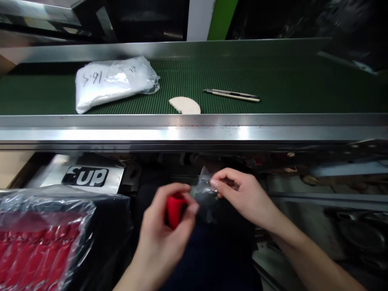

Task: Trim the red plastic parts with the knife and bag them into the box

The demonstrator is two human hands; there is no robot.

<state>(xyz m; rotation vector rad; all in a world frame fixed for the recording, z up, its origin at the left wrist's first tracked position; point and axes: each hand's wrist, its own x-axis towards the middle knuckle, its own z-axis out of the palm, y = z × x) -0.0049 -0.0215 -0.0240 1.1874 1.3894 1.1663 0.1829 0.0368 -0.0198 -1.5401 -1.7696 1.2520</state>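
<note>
Head view: your hands stand apart on the near side of the metal rail (121, 133). Your left hand (166, 222) curls around a red piece (173, 212); your right hand (242, 194) pinches a transparent bag (205, 184). Past that edge, knife (232, 95), pale half-disc (186, 105) and wrapped white bundle (113, 83) lie spaced along the green belt (303, 89). Lower left, a plastic sack (81, 218) holds red items (36, 258) in a row
</note>
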